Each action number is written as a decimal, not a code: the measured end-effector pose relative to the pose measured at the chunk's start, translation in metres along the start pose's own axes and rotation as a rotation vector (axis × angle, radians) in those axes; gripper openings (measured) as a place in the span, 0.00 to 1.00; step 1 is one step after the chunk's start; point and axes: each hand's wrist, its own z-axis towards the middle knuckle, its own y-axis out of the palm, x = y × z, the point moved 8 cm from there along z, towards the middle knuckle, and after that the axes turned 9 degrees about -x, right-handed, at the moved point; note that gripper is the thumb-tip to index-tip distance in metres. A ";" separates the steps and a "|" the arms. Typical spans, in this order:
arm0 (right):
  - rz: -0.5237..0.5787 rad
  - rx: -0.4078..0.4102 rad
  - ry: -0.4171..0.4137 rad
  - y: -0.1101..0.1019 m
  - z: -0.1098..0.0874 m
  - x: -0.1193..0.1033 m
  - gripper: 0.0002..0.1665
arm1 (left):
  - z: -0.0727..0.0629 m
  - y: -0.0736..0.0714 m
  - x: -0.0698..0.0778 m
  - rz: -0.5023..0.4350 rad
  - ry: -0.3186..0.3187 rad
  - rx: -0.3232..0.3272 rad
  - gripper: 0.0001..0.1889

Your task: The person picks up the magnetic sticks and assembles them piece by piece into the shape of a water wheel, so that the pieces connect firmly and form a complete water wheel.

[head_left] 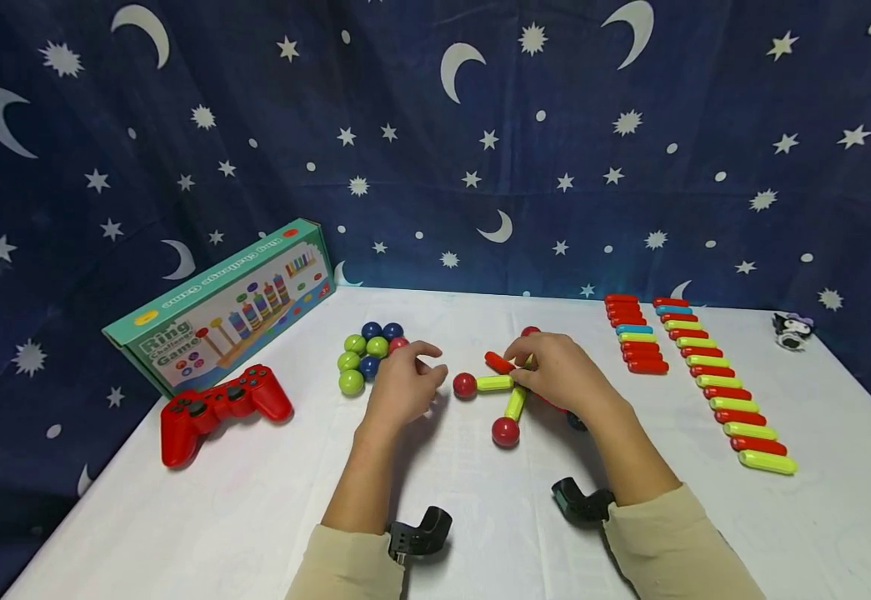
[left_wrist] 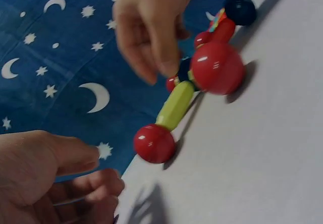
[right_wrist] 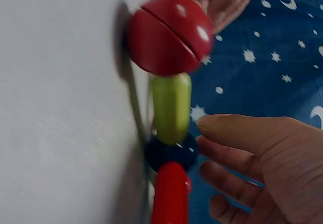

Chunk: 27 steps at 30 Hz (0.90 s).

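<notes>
While the left hand (head_left: pixel 403 387) hangs, grip apart, the right hand (head_left: pixel 561 373) perhaps steadies joined sticks (head_left: pixel 493 382). Its grip is unclear.

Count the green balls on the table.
4, beside the left hand: front ball, second ball behind it, rear-left ball, rear-right ball. The hand may hide others.

White tabletop (head_left: pixel 255 517), green game box (head_left: pixel 236 312), red controller (head_left: pixel 227 407), grouped balls (head_left: pixel 369 367), rods (head_left: pixel 722 393) (two columns), ball-and-rod assembly (head_left: pixel 516 402), small figurine (head_left: pixel 791 332)

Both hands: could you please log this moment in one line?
left hand: empty, beside ball cluster | right hand: at blue hub ball joining rods
</notes>
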 end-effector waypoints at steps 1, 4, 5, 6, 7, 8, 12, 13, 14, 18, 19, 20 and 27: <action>0.006 -0.010 0.013 -0.001 -0.001 0.003 0.17 | 0.000 -0.005 -0.001 -0.016 -0.002 0.031 0.17; 0.030 -0.049 0.050 -0.004 -0.004 0.010 0.19 | -0.001 -0.018 -0.007 -0.039 -0.033 0.118 0.20; 0.034 -0.062 0.059 -0.005 -0.005 0.012 0.19 | -0.001 -0.021 -0.010 -0.033 -0.050 0.138 0.21; 0.038 -0.073 0.069 -0.005 -0.006 0.013 0.19 | -0.001 -0.023 -0.012 -0.020 -0.066 0.151 0.22; 0.039 -0.080 0.075 -0.005 -0.006 0.014 0.20 | -0.001 -0.024 -0.014 -0.012 -0.081 0.158 0.23; 0.040 -0.086 0.081 -0.005 -0.006 0.015 0.20 | -0.001 -0.025 -0.016 0.007 -0.098 0.162 0.22; 0.039 -0.091 0.097 -0.004 -0.005 0.018 0.20 | -0.002 -0.026 -0.020 0.087 -0.145 0.175 0.22; 0.039 -0.090 0.104 -0.003 -0.005 0.019 0.19 | -0.002 -0.026 -0.020 0.104 -0.153 0.184 0.23; 0.039 -0.089 0.110 -0.003 -0.005 0.020 0.19 | -0.003 -0.026 -0.020 0.123 -0.163 0.191 0.23; 0.029 -0.083 0.127 -0.001 -0.005 0.023 0.19 | -0.003 -0.025 -0.020 0.157 -0.195 0.213 0.27; 0.025 -0.080 0.129 -0.001 -0.005 0.023 0.18 | -0.002 -0.025 -0.021 0.158 -0.204 0.205 0.29; 0.021 -0.079 0.123 -0.001 -0.005 0.023 0.18 | -0.001 -0.024 -0.022 0.156 -0.216 0.190 0.30; 0.024 -0.080 0.089 0.001 -0.003 0.017 0.17 | 0.011 -0.022 -0.026 0.171 -0.268 0.089 0.35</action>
